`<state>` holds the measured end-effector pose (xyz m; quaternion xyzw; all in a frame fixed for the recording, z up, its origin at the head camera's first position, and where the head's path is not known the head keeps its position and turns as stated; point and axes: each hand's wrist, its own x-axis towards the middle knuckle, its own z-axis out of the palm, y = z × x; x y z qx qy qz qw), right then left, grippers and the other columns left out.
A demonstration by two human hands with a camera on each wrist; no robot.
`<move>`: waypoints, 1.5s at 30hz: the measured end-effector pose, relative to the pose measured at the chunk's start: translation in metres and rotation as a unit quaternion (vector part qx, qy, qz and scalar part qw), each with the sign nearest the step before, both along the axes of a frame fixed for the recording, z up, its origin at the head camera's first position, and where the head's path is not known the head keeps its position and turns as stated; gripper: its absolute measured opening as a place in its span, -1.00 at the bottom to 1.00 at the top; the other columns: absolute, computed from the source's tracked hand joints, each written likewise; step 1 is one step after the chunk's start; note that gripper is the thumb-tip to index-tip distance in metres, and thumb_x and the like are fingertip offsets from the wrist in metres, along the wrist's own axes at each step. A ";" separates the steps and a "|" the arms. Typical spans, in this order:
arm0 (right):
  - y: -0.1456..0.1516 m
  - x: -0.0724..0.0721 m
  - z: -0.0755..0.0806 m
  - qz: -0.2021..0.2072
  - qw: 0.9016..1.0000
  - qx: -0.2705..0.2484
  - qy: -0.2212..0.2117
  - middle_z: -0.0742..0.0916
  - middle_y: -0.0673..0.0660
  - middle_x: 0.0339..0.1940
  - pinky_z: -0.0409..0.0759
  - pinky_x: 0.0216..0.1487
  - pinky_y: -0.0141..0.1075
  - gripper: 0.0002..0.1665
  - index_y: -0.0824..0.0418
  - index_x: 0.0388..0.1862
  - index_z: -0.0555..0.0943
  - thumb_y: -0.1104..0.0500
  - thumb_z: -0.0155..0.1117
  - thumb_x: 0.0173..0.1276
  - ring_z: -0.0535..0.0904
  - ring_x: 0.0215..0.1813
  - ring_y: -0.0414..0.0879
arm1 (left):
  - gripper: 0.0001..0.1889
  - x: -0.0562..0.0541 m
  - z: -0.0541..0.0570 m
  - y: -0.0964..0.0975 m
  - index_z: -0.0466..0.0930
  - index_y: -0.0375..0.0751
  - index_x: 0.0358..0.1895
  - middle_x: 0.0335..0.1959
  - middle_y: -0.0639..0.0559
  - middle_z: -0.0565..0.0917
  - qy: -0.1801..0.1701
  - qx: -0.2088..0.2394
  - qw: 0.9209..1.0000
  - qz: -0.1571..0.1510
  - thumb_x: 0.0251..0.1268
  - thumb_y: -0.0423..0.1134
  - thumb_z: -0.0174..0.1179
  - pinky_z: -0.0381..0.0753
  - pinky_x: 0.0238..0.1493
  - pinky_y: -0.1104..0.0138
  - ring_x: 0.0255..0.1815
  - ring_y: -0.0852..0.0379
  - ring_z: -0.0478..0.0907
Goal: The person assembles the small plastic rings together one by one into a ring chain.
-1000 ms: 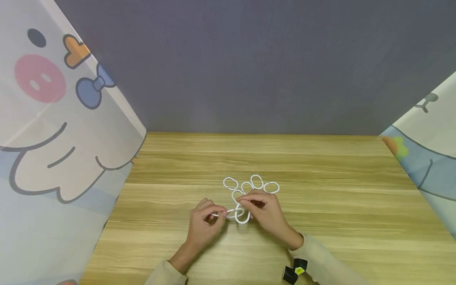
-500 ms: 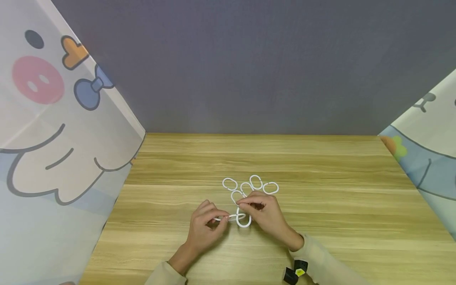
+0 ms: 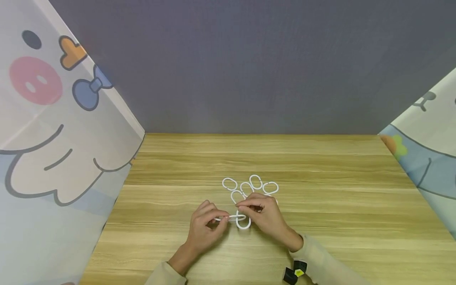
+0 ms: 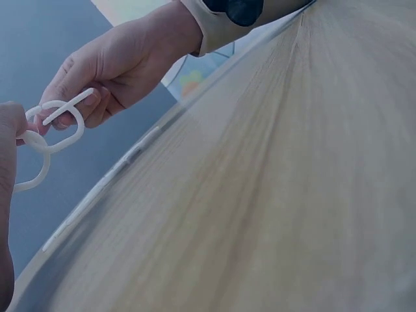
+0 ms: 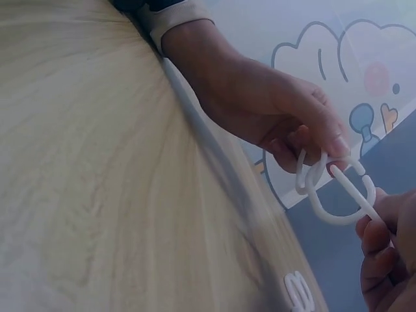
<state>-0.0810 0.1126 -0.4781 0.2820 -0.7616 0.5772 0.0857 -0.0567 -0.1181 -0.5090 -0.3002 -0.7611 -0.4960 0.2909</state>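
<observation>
My left hand (image 3: 206,225) pinches a white oval plastic link (image 5: 335,222) between thumb and index finger, holding it nearly flat. At least one more white link (image 5: 301,175) hangs by those fingers in the right wrist view. My right hand (image 3: 265,215) pinches a second link (image 3: 244,228) by its upper end, with its rounded end hanging toward me. The two links cross, each passing through the other's loop. Both hands are above the table. In the head view, the fingers hide the pinched ends of both links.
Several loose white links (image 3: 223,183) lie on the wooden table (image 3: 320,170) just beyond the hands, some partly behind my right hand. A grey panel (image 3: 249,71) stands at the back edge. Cartoon-printed panels flank the table. A black device (image 3: 290,276) sits by my right sleeve.
The crossed links have shifted slightly toward me, and the left-hand link reaches farther across the right-hand one. Both hands keep their pinch. The head view has moved a little.
</observation>
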 end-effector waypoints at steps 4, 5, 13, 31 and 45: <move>0.001 0.000 -0.002 -0.007 1.000 -0.010 -0.014 0.83 0.03 -0.35 0.55 -0.41 -0.45 -0.91 0.31 -0.21 0.89 0.43 0.59 0.36 0.55 -0.36 -0.34 | -0.81 0.000 0.000 0.000 0.86 -0.05 -0.29 -0.53 0.20 0.61 -0.004 0.007 1.000 0.001 0.15 -0.47 0.47 0.38 -0.36 0.56 -0.46 0.22 0.38; 0.002 0.000 -0.003 -0.010 1.000 -0.014 -0.020 0.83 0.05 -0.36 0.54 -0.42 -0.45 -0.92 0.32 -0.21 0.88 0.44 0.58 0.37 0.54 -0.37 -0.33 | -0.81 0.000 0.000 0.000 0.85 -0.05 -0.29 -0.52 0.20 0.62 -0.005 0.009 1.000 0.001 0.14 -0.47 0.47 0.38 -0.37 0.56 -0.45 0.22 0.38; 0.014 0.005 -0.007 -0.022 0.997 -0.055 -0.053 0.80 0.19 -0.33 0.53 -0.60 -0.42 -0.80 0.40 -0.08 0.85 0.56 0.44 0.42 0.52 -0.53 -0.29 | -0.80 0.001 0.000 0.000 0.86 -0.07 -0.29 -0.51 0.18 0.62 -0.015 0.013 1.000 0.003 0.14 -0.48 0.48 0.40 -0.39 0.55 -0.46 0.21 0.39; 0.020 0.018 -0.025 -0.022 0.989 -0.140 -0.043 0.75 0.32 -0.23 0.63 -0.34 -0.50 -0.68 0.50 0.04 0.77 0.68 0.33 0.40 0.60 -0.27 -0.31 | -0.84 0.002 0.001 -0.010 0.83 0.01 -0.33 -0.42 0.28 0.71 -0.118 -0.045 0.992 0.029 0.41 -0.36 0.44 0.51 -0.35 0.47 -0.39 0.34 0.48; 0.020 0.020 -0.033 -0.004 0.996 -0.082 -0.023 0.84 0.27 -0.36 0.71 -0.48 -0.41 -0.70 0.37 -0.05 0.80 0.63 0.46 0.35 0.79 -0.44 0.01 | -0.72 -0.001 0.002 -0.021 0.79 -0.02 -0.47 -0.60 0.37 0.45 -0.128 -0.123 0.983 0.042 0.51 -0.32 0.36 0.27 -0.54 0.58 -0.54 0.52 0.23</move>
